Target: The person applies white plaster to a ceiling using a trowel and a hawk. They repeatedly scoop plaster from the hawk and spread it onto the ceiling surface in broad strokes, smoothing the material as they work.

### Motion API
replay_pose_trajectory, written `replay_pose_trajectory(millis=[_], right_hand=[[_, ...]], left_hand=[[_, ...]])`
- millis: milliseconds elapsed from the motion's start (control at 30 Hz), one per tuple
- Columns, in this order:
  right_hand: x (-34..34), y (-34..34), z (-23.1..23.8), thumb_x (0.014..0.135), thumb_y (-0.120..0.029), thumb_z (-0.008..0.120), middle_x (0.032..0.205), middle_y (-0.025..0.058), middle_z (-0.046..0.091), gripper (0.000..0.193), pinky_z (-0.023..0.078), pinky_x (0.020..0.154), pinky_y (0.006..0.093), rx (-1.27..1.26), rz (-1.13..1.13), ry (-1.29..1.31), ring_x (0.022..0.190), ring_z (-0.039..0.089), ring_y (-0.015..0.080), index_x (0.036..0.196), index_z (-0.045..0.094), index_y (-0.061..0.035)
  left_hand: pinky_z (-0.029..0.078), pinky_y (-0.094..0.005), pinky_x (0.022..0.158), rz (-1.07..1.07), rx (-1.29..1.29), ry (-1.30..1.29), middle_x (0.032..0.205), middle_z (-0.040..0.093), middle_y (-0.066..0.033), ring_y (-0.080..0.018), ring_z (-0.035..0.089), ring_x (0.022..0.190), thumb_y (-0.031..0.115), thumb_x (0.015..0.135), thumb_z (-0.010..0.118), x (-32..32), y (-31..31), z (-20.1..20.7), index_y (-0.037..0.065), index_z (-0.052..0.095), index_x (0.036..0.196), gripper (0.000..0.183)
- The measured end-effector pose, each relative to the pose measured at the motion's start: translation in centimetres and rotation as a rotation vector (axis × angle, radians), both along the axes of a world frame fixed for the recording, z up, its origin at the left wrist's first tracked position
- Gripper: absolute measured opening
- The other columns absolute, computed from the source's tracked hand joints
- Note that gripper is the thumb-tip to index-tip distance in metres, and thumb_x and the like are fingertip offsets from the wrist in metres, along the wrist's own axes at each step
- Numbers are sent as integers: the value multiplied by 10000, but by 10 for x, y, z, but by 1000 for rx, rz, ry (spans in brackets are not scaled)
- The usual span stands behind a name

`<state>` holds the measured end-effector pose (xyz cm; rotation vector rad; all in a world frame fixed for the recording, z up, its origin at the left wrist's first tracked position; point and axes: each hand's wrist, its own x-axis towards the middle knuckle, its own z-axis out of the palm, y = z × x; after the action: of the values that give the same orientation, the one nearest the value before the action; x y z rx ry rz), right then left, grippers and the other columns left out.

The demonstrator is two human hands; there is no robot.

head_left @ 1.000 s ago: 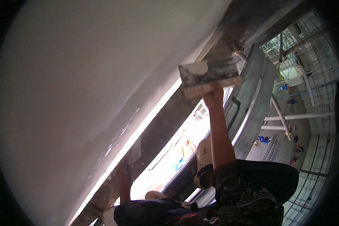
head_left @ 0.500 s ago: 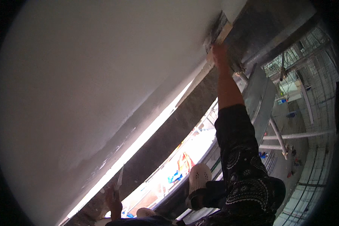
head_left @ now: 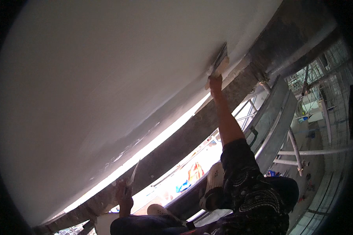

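My right hand (head_left: 215, 85) stretches far ahead, its fingers wrapped round the pale handle of a plastering trowel (head_left: 221, 58). The trowel's dark blade lies against the smooth grey plaster wall (head_left: 86, 98); whether its whole face touches cannot be told. Lower down, at the left, my left hand (head_left: 124, 192) is closed on a tool with a thin, pointed blade (head_left: 134, 172). Its handle is hidden in my fingers, and its kind is unclear. That blade stands up in front of a dark plank (head_left: 172, 141) running beside the wall's edge.
A bright gap separates wall and plank. Below are metal walkway boards (head_left: 268, 117), scaffold poles (head_left: 296, 149) and an orange cloth-like thing (head_left: 195, 172) far down. My pale clogs (head_left: 215, 178) are below my right arm and near my left hand. Steel mesh curves along the right.
My right hand has drawn the trowel nearer, from the far dark edge onto the plaster. The view has shifted slightly. My left hand still holds its tool.
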<state>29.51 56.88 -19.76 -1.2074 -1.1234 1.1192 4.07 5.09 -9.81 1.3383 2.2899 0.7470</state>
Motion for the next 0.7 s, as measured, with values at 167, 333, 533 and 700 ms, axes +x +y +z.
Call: replay_pose_trajectory(millis=[167,333,533,700], right_hand=[[-56,-85,-5,600,13,470,950,86,427,567,324,789,283,-50,52,9,857,420,212,1151,339,-23],[-128,-178,-11,604,50,468,1086,110,366,697,300,854,299,-86,119,197,988,380,214,1244,217,-65],[-210,-282,-1,620,72,461,1166,202,318,698,242,945,371,-22,83,-181,1101,331,311,1247,161,8],[-274,-367,34,569,114,499,1243,197,233,822,178,987,413,185,132,-314,1177,218,352,1282,116,-27]], left_hand=[[394,-408,812,136,9,-78,1000,541,-186,-338,511,940,68,748,513,-9,-26,5,11,497,1069,327],[439,-347,681,249,159,-152,914,558,-167,-255,560,776,70,744,515,-20,-59,13,-9,496,1054,320],[427,-329,625,351,232,-85,805,549,-141,-220,538,698,60,759,510,-30,-103,18,-32,514,942,205],[412,-327,604,427,289,6,779,542,-125,-200,510,672,69,779,498,-38,-143,23,-33,504,860,130]])
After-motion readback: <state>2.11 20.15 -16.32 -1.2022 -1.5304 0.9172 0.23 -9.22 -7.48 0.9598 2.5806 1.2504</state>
